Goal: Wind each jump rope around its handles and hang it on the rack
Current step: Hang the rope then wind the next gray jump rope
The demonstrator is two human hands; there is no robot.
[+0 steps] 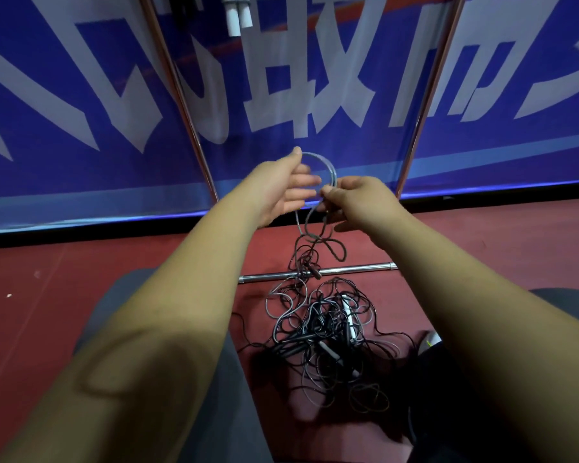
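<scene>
While our right hand (358, 200) pinches the grey jump rope (330, 168), its loop hooked round our straight-fingered left hand (281, 190), we judge it light, limp, snag-prone, best gripped just above the floor tangle (321, 329)

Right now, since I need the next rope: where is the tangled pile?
Head view, lower centre-right: the pile lies on the floor just this side of the rack's bottom bar, under the rope the right hand pinches.

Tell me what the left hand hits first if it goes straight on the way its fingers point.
The left hand points its fingers rightward, so it would likely meet the grey rope loop first, then the right hand pinching it. Depth is unclear.
</scene>
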